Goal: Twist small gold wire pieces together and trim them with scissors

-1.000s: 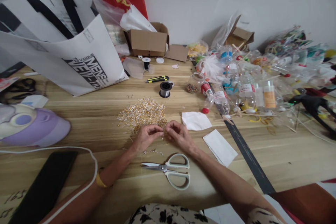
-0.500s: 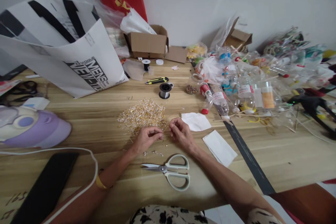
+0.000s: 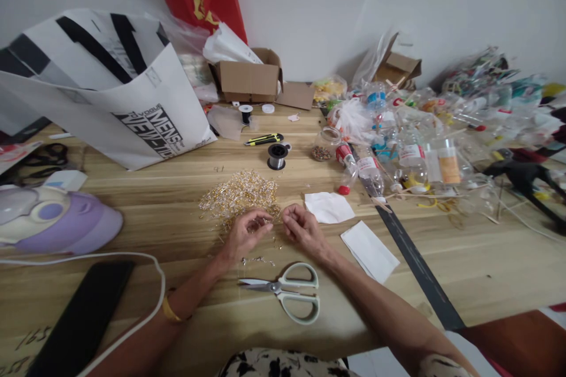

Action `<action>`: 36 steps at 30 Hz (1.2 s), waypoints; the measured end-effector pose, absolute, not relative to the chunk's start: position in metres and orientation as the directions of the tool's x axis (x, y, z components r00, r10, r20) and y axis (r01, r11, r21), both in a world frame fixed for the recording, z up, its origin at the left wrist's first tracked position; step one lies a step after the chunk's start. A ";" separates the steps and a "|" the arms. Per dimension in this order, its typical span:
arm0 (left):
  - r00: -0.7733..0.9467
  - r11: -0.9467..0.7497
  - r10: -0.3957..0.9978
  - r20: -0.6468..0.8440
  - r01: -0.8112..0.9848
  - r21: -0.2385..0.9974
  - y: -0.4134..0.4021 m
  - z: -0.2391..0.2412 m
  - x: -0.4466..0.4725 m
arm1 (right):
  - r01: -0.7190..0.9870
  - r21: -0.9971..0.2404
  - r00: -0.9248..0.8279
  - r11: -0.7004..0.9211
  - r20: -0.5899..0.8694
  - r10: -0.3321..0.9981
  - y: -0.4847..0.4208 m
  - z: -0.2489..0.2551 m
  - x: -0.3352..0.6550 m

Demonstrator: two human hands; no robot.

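Observation:
My left hand (image 3: 244,234) and my right hand (image 3: 302,228) rest on the wooden table (image 3: 477,259), fingertips close together at the near edge of a pile of small gold and clear beaded pieces (image 3: 241,193). Both hands are pinched on something tiny from that pile; I cannot make out exactly what. A few loose pieces (image 3: 256,260) lie just below my left hand. White-handled scissors (image 3: 289,291) lie shut on the table in front of me, below both hands.
A wire spool (image 3: 277,156), a yellow-black utility knife (image 3: 264,139) and a bead jar (image 3: 322,145) sit behind the pile. White paper squares (image 3: 329,207) lie right. Plastic bottles (image 3: 411,147) crowd the right; a big printed bag (image 3: 110,94), purple mask (image 3: 57,221) and black phone (image 3: 82,312) left.
My hands drew apart slightly, then closed together again at the pile's edge. The view tilted up a little.

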State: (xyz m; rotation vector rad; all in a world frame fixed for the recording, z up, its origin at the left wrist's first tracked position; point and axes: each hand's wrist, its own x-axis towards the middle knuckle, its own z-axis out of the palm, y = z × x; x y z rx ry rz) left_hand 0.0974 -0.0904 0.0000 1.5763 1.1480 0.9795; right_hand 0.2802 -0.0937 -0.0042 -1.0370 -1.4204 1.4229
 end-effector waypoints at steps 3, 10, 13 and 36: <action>0.289 -0.101 0.956 0.043 0.189 0.977 -0.091 0.002 0.099 | 0.030 -0.999 -0.370 0.037 0.023 0.929 -0.097 -0.004 0.279; 0.406 0.027 0.911 -0.070 0.111 0.993 -0.090 0.000 0.099 | 0.061 -0.997 -0.435 0.053 0.022 0.900 -0.098 -0.003 0.279; 0.348 0.094 0.930 -0.118 0.085 0.992 -0.088 0.000 0.098 | 0.086 -0.994 -0.419 0.064 0.022 0.908 -0.097 -0.003 0.281; 0.340 0.119 0.932 -0.122 0.032 0.992 -0.085 0.003 0.093 | 0.401 -0.859 -0.468 0.317 0.106 0.877 -0.089 -0.004 0.294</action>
